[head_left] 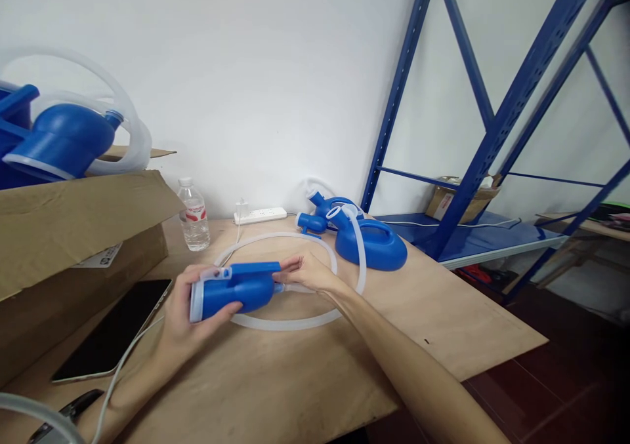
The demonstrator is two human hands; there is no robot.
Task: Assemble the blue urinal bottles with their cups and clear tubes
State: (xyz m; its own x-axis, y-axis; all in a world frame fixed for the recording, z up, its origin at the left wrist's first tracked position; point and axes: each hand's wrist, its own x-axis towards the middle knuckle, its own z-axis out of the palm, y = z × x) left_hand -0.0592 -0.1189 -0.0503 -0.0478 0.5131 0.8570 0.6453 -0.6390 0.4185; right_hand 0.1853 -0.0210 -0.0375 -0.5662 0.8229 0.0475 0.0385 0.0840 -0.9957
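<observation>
Reference point: the blue handled jug [367,248], standing upright on the worktop [305,385]. The item in hand, a blue plastic funnel cup [246,291] with a white rim, is held to the left of the jug and nearer the wearer, lying sideways above the worktop.

The left hand [181,309] is wrapped about the cup's wide end, thumb beneath; this grip presumably steadies the body and leaves the narrow spout free. The right hand [312,272], between cup and jug, has its fingers drawn together at the spout end. Whether they clamp the translucent hose [295,324] or merely touch the cup cannot be told.

The hose lies looped left of the jug and rises to its neck; the loose loop probably gives slack for handling. A second blue jug [321,199] sits just behind the first. Well left of the jug stand a water bottle [195,227] and, beyond it, a cardboard box [88,218] carrying similar blue parts, apparently set aside from the working area.
</observation>
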